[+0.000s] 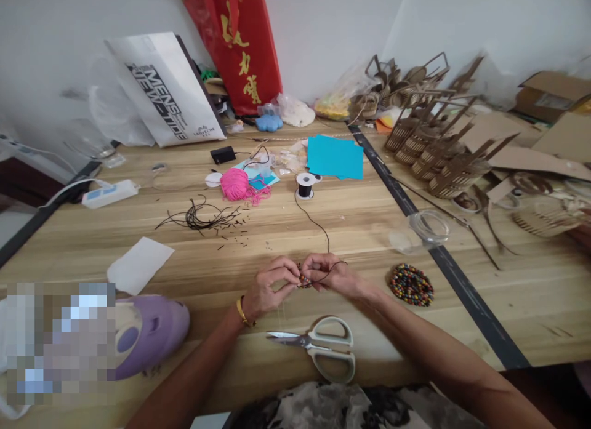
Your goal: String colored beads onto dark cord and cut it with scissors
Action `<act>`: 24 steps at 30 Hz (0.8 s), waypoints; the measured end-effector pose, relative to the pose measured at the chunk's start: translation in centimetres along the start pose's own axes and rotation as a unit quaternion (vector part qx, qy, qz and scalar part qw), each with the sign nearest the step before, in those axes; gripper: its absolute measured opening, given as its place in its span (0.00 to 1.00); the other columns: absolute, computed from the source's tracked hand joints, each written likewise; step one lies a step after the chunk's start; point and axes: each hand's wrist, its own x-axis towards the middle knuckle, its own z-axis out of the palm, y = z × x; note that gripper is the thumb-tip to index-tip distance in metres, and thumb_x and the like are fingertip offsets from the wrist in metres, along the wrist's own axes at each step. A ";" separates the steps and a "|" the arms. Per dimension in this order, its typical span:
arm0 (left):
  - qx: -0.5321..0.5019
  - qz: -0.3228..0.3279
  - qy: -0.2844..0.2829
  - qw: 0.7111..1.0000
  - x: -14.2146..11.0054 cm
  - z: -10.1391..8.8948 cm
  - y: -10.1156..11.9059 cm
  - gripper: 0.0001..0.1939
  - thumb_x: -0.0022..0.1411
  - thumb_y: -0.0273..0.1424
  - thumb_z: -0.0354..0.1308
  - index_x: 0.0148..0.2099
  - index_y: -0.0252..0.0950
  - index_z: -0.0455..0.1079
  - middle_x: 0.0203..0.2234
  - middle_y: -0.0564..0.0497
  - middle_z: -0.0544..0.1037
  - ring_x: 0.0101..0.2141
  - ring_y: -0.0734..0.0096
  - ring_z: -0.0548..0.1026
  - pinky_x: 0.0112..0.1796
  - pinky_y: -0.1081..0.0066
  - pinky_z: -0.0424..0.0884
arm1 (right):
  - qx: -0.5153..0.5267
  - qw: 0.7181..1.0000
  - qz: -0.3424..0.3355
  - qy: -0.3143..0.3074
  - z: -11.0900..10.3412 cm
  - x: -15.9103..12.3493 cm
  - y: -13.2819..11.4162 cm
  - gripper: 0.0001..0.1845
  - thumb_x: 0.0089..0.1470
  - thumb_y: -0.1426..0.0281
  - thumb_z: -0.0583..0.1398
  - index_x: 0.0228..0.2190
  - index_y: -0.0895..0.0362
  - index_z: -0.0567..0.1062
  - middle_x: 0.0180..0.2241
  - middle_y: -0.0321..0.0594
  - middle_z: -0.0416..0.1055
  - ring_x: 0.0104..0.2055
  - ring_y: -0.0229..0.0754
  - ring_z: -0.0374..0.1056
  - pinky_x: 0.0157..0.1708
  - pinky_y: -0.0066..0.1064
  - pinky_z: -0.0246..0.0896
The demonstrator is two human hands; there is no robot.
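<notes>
My left hand [273, 284] pinches one side of a small string of multicoloured beads [303, 277] above the table. At its other side, my right hand [329, 274] is closed with fingertips on the beads and a thin black cord. This cord [318, 226] runs back to a spool of black cord [305, 186] standing on the table; a loose end curls over my right hand. Scissors with pale handles [318, 343] lie near my forearms, blades apart and pointing left. To the right rests a coiled pile of bead strings [410, 285]. My fingers partly hide the held beads.
Cut black cords [203, 216] and short scraps lie left of centre. Behind them are pink yarn [236, 184] and blue sheets [335, 157]. A power strip [109, 193], white paper [140, 264] and purple device [152, 330] are left. Small woven baskets [434, 146] crowd the right.
</notes>
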 end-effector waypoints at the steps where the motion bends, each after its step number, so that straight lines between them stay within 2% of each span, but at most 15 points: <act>1: -0.002 0.000 -0.003 1.000 0.0 0.0 0.0 0.03 0.58 0.22 0.58 0.32 0.32 0.71 0.31 0.46 0.74 0.33 0.72 0.74 0.34 0.72 0.72 | -0.017 1.000 -0.009 0.002 0.0 -0.1 -0.2 0.17 0.48 0.59 0.64 0.26 0.60 0.70 0.19 0.31 0.65 0.16 0.27 0.55 0.16 0.21 0.46; 6: -0.032 -0.045 -0.016 0.998 -0.1 0.1 0.0 0.03 0.58 0.23 0.58 0.31 0.32 0.71 0.30 0.46 0.75 0.33 0.71 0.74 0.36 0.70 0.70 | -0.101 0.995 -0.028 0.004 0.1 -0.6 -0.8 0.13 0.52 0.62 0.61 0.27 0.59 0.68 0.18 0.29 0.60 0.17 0.29 0.54 0.17 0.21 0.47; 11: -0.141 -0.159 -0.006 0.977 -0.2 0.3 -0.3 0.08 0.57 0.30 0.61 0.29 0.31 0.69 0.28 0.46 0.74 0.32 0.71 0.73 0.35 0.70 0.69 | -0.184 0.981 -0.067 -0.005 -0.1 -1.0 -0.8 0.10 0.56 0.65 0.58 0.30 0.59 0.70 0.16 0.29 0.59 0.17 0.30 0.54 0.19 0.22 0.48; 14: -0.218 -0.235 -0.001 0.947 -0.2 0.5 -0.4 0.12 0.56 0.34 0.62 0.29 0.31 0.68 0.27 0.47 0.73 0.31 0.72 0.72 0.35 0.71 0.68 | -0.254 0.962 -0.101 0.010 -0.2 -1.1 -0.9 0.10 0.58 0.65 0.57 0.32 0.60 0.72 0.19 0.31 0.62 0.20 0.31 0.55 0.21 0.23 0.50; 17: -0.261 -0.283 0.007 0.923 -0.3 0.5 -0.5 0.13 0.54 0.36 0.64 0.29 0.30 0.68 0.27 0.49 0.73 0.30 0.73 0.71 0.34 0.71 0.68 | -0.312 0.939 -0.144 0.011 -0.1 -1.2 -1.1 0.10 0.60 0.67 0.56 0.34 0.60 0.72 0.25 0.36 0.69 0.25 0.33 0.60 0.26 0.24 0.55; 21: -0.263 -0.324 0.007 0.909 -0.3 0.4 -0.6 0.14 0.53 0.36 0.64 0.30 0.30 0.68 0.26 0.50 0.73 0.27 0.75 0.70 0.32 0.72 0.67 | -0.336 0.923 -0.186 0.003 0.0 -1.2 -1.0 0.09 0.61 0.68 0.54 0.36 0.59 0.72 0.32 0.40 0.72 0.33 0.37 0.66 0.35 0.27 0.59; 24: -0.268 -0.339 0.005 0.902 -0.3 0.4 -0.6 0.15 0.53 0.37 0.65 0.30 0.30 0.67 0.24 0.51 0.73 0.26 0.76 0.69 0.30 0.74 0.65 | -0.344 0.918 -0.196 0.002 0.2 -1.2 -0.9 0.10 0.62 0.67 0.53 0.36 0.59 0.72 0.31 0.40 0.71 0.33 0.37 0.65 0.34 0.27 0.59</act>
